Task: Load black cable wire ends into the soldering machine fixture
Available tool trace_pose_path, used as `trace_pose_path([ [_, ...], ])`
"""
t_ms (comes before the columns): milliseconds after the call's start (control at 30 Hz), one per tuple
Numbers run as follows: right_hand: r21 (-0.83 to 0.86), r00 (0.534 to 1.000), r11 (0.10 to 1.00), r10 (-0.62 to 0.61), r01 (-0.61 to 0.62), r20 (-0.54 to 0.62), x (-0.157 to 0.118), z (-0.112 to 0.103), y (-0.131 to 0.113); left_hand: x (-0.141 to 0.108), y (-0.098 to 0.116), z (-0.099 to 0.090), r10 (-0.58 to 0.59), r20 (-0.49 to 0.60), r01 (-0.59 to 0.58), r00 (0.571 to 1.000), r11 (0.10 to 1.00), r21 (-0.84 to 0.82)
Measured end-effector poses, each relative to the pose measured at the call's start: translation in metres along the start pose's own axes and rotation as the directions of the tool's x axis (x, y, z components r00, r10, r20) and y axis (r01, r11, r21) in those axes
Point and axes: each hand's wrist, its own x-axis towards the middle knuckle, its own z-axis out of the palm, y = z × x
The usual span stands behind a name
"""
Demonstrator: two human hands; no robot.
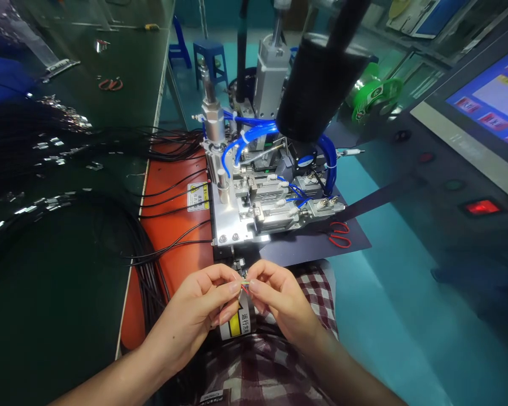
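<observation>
Thin coloured wires point(245, 283), greenish-yellow and red, show between my fingertips in front of the machine. My left hand point(203, 299) is closed, its thumb and forefinger pinching the wires from the left. From the right, my right hand point(281, 296) pinches them with thumb and forefinger, its fingertips almost meeting the left ones. Where the wires lead is hidden behind my fingers. Just beyond my hands stands a metal bench machine point(232, 217) with cylinders and blue air tubes point(258, 131). A yellow and white label point(236, 325) shows below my hands.
Black cables point(152, 287) run from the dark green table point(68, 304) over an orange surface point(165, 237) to the machine. Red-handled scissors point(340, 234) lie at its right, other scissors point(110, 84) on the table. A screen panel point(486, 107) with a lit red switch point(482, 207) stands right.
</observation>
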Motion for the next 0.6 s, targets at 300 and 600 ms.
trace_pose_path([
  [300, -0.089, 0.998, 0.995, -0.055, 0.053, -0.016, -0.0028, -0.0004, -0.0009, 0.0013, -0.0009, -0.0009, 0.003, -0.010, -0.003, 1.000, 1.000, -0.006],
  [600, -0.243, 0.996, 0.966, -0.084, 0.091, 0.039, -0.0033, -0.0071, -0.0057, 0.0005, -0.0007, -0.0024, -0.013, 0.059, 0.011, 0.998, 0.999, 0.033],
])
